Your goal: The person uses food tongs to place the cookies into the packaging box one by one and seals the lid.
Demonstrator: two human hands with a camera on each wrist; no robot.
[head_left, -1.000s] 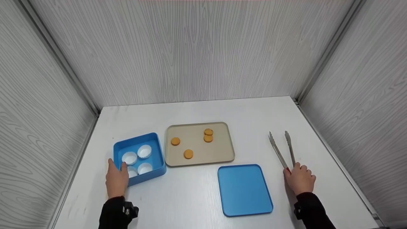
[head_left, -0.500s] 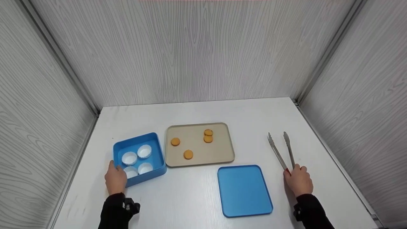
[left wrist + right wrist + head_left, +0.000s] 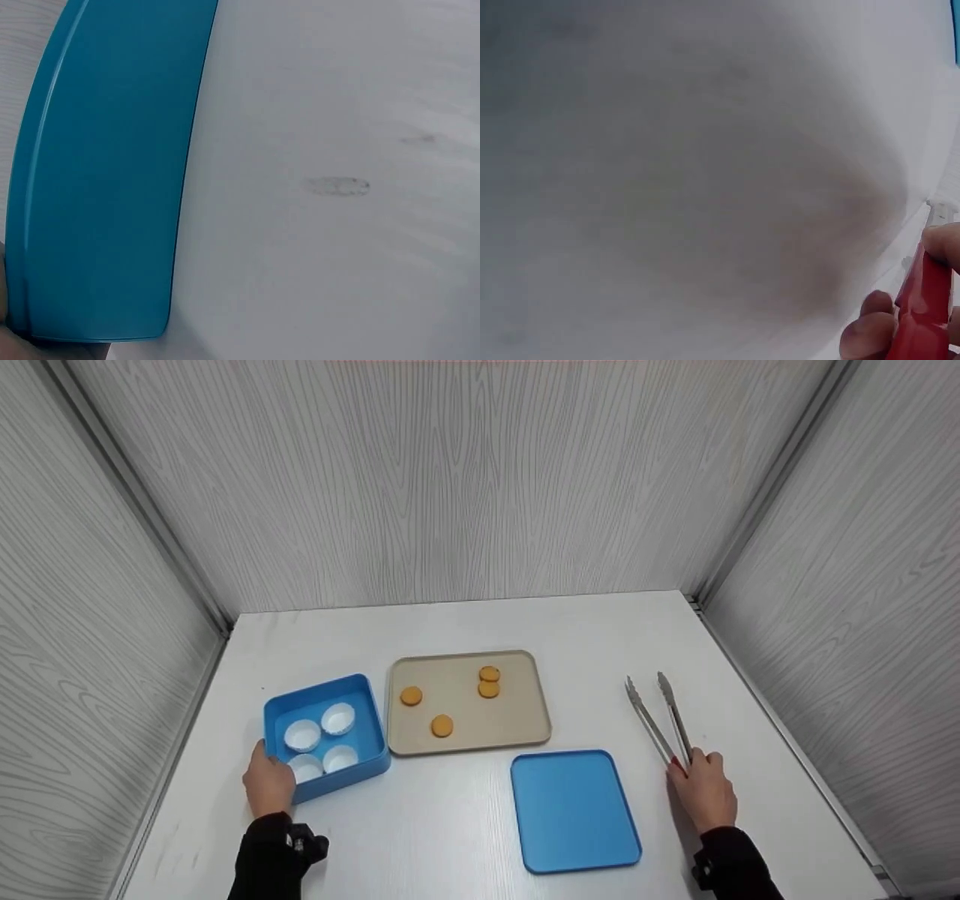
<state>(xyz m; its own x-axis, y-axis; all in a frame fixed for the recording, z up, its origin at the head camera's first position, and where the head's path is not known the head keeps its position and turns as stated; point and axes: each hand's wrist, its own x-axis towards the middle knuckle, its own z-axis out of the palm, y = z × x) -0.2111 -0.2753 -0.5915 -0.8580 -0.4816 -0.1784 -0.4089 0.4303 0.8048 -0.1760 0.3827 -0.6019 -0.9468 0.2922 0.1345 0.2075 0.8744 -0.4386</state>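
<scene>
My left hand (image 3: 270, 784) grips the near left corner of a blue box (image 3: 341, 785), which stands on the white table. Several white paper cups (image 3: 302, 735) sit inside it. In the left wrist view the box's outer wall (image 3: 105, 187) fills the left side, with a bit of the hand at its lower corner. On the right, my right hand (image 3: 703, 793) holds a pair of metal tongs (image 3: 651, 727), arms spread apart and pointing away from me. The right wrist view shows their red handle (image 3: 926, 315) between thumb and fingers (image 3: 870, 334).
A beige tray (image 3: 465, 739) lies right of the box, bearing several round orange-brown cookies (image 3: 442, 726), two of them overlapping. Nearer to me is a flat blue lid (image 3: 576, 814). Grey wood-grain panels (image 3: 450, 480) wall the table at the back and both sides.
The left hand's spread thumb and fingers have drawn together on the box's corner. The tongs' tips have shifted a little left and slightly closer together. Box, tray and lid stay put.
</scene>
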